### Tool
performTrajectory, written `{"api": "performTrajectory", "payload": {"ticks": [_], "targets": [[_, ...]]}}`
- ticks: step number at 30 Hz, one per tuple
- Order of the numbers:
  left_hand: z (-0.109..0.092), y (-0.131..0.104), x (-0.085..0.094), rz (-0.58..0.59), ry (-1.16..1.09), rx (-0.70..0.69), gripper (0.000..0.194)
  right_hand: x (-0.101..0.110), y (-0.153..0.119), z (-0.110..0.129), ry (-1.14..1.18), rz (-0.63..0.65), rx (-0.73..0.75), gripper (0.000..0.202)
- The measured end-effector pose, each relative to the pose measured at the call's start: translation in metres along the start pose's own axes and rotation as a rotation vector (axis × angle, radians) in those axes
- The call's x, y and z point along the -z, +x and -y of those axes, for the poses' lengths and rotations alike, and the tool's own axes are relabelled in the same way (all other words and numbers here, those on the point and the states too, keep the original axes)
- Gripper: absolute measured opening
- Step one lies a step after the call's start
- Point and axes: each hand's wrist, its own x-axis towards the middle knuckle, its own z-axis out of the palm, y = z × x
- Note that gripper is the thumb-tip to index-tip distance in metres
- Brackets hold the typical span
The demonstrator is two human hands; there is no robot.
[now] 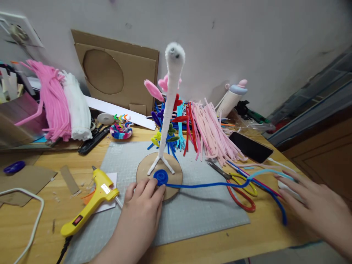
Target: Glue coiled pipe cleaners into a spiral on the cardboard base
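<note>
Head view: a blue pipe-cleaner coil (160, 177) lies on a round cardboard base (145, 165), touched by the left hand's (143, 205) bunched fingers, any pinch unclear; the right hand (310, 196), loosely open, reaches a light-blue pipe cleaner (264, 171).

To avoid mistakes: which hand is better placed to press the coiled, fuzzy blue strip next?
Probably the left hand: its fingers rest at the coil on the round cardboard disc. The right hand is farther, near the light-blue strip.

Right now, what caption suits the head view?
Left hand at a blue coil on round cardboard, beside a white stem.
</note>
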Motion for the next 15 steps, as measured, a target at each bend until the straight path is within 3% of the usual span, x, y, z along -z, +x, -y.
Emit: {"api": "performTrajectory", "payload": {"ticks": [2,4,6,8,10,12,13,14,15], "targets": [[0.0,-0.001,0.0,-0.008,0.004,-0.002,0.027,-0.015,-0.01,0.032,0.014,-0.021,0.103,0.024],[0.0,-0.001,-0.001,-0.012,0.007,-0.002,0.027,-0.028,-0.017,0.059,0.098,0.043,0.141,0.022],[0.0,-0.001,-0.002,-0.01,0.007,-0.002,0.027,-0.038,-0.018,0.076,0.28,0.093,0.071,0.019],[0.0,0.0,-0.002,-0.012,0.003,0.0,0.027,-0.042,-0.014,0.088,0.525,0.029,-0.072,0.016],[0.0,0.0,-0.002,-0.01,-0.003,-0.001,0.026,-0.038,-0.01,0.097,0.669,-0.182,-0.196,0.013],[-0.001,0.0,-0.001,-0.009,-0.001,-0.003,0.027,-0.026,-0.014,0.109,0.703,-0.415,-0.219,0.008],[-0.001,-0.001,-0.001,-0.008,0.004,-0.007,0.028,-0.019,-0.018,0.116,0.762,-0.457,-0.202,0.005],[-0.001,-0.001,-0.001,-0.008,0.011,-0.01,0.028,-0.01,-0.025,0.124,0.899,-0.413,-0.188,0.004],[-0.001,-0.001,-0.001,-0.009,0.019,-0.012,0.029,-0.003,-0.032,0.131,1.116,-0.274,-0.213,0.005]]}}
